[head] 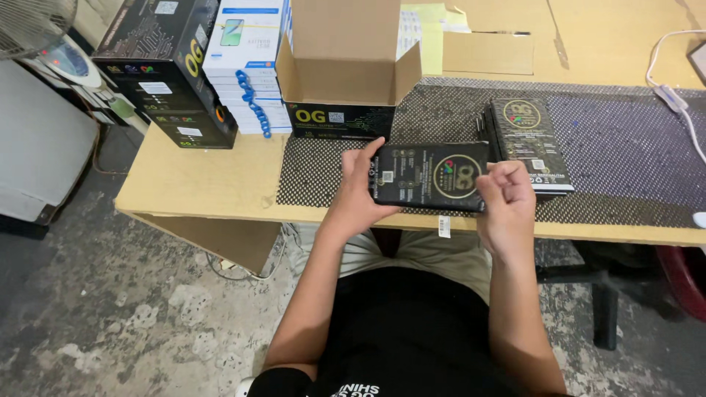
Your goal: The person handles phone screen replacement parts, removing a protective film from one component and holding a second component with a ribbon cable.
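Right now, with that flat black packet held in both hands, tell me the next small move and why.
Probably lift the black packet towards the open cardboard box. The left hand holds its left end and the right hand its right end, so the grip looks secure; the box stands open just behind, and a stack of similar packets lies beside it on the mat.

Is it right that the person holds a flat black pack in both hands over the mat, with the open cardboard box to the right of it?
Not quite. The head view shows the open cardboard box up and left of the flat black pack, which the left hand and right hand hold over the mat.
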